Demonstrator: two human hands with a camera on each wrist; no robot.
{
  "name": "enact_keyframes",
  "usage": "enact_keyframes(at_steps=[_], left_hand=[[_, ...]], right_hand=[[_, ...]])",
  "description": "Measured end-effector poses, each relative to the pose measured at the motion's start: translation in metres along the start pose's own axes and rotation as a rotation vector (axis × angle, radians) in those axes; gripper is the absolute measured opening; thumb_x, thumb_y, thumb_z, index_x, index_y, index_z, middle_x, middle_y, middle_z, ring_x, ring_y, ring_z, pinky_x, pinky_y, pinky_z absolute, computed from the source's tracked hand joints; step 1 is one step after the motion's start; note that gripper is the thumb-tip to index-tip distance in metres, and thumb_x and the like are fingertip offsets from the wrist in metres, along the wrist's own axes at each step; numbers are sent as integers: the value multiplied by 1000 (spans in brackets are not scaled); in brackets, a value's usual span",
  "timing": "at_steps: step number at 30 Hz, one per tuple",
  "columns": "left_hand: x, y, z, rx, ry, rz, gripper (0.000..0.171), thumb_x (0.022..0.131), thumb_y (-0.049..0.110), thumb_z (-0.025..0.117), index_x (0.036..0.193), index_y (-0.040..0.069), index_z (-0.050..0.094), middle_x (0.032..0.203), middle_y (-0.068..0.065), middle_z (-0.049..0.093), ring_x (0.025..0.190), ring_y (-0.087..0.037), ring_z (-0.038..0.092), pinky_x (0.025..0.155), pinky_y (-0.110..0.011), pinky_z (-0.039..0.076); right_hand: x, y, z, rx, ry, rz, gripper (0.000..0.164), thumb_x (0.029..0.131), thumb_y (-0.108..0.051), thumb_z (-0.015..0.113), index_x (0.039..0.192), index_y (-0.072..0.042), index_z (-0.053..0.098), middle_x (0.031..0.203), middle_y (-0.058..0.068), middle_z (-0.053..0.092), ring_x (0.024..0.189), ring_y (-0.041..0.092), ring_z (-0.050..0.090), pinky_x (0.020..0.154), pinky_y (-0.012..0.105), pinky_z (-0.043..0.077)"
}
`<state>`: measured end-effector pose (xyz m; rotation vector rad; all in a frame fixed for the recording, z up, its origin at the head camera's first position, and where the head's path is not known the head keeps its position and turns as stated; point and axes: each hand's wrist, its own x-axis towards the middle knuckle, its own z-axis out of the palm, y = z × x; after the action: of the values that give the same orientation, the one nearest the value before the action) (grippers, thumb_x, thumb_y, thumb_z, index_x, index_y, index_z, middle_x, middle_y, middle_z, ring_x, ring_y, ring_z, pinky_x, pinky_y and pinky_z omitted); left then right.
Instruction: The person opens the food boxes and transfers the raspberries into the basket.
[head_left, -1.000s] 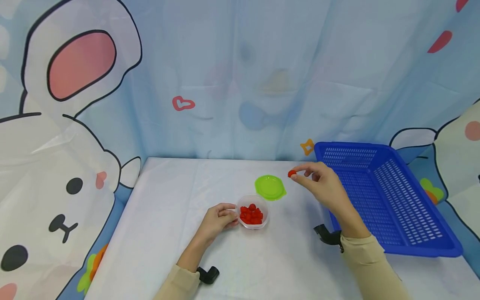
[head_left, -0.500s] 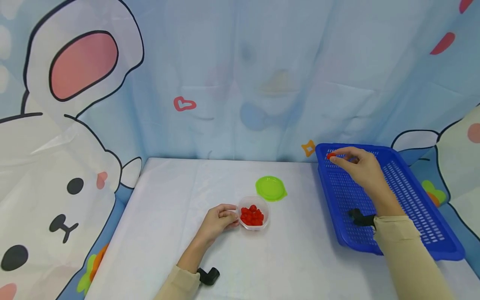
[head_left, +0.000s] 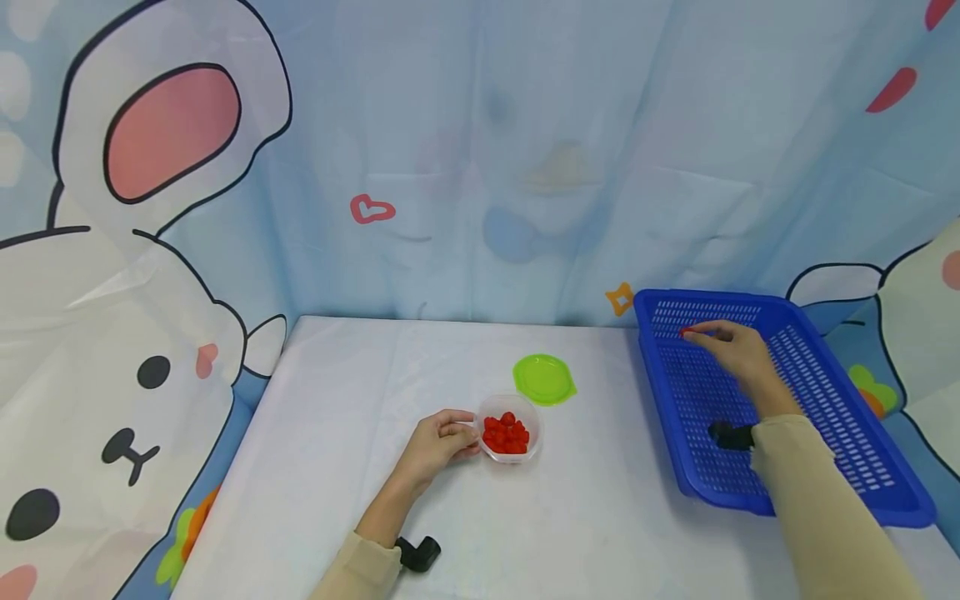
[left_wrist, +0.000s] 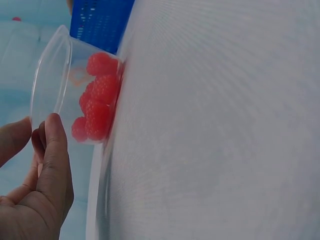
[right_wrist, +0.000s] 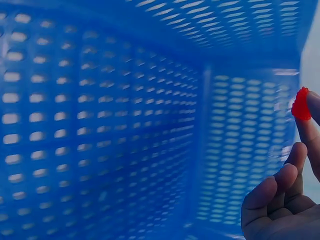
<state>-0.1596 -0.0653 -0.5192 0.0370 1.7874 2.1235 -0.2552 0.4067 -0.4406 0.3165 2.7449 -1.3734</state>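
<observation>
My left hand pinches the rim of a clear plastic tub that stands on the white table. Several red raspberries lie in the bottom of the tub. Over the far left part of a blue mesh basket, my right hand holds one raspberry between thumb and forefinger. In the right wrist view its other fingers are bent and hold nothing. Much of that raspberry is hidden by the fingertips in the head view.
A green lid lies on the white tablecloth just behind the tub. The basket takes up the table's right side. A blue curtain with cartoon prints hangs behind and beside the table.
With the raspberry, my right hand has moved right from beside the lid to over the basket, then slightly lower. My left hand stays at the tub.
</observation>
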Motion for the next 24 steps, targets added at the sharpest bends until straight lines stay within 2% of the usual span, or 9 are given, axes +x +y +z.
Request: enact_keyframes(at_steps=[6,10,15,24], left_hand=[[0,-2,0,6,-3,-1,32,95,0,66,125,-8,58,93,-11,69,84,-21,70,84,-38,59],[0,-2,0,12,-3,1,32,95,0,66,125,-8,58,92,-11,69,84,-21,70,84,-38,59],[0,-2,-1,10,-2,0,33,95,1,67,126,-9,58,93,-11,69,84,-21,70,84,-38,59],[1,-2,-2,9,-5,2,34,95,2,67,126,-9,58,94,-11,69,85,-22,70,85,-38,59]], right_hand=[[10,21,1,-10,-13,71,70,98,-51,59,137,7,50,151,35,30,140,56,20,106,76,21],[12,26,2,-36,-24,112,69,99,-49,58,137,7,50,151,35,31,138,56,22,106,74,25],[14,29,4,-71,-61,118,66,99,-45,59,136,9,50,150,37,29,135,57,27,103,71,33],[16,34,6,-117,-86,128,65,99,-45,60,132,10,51,146,37,33,134,56,28,102,72,31]])
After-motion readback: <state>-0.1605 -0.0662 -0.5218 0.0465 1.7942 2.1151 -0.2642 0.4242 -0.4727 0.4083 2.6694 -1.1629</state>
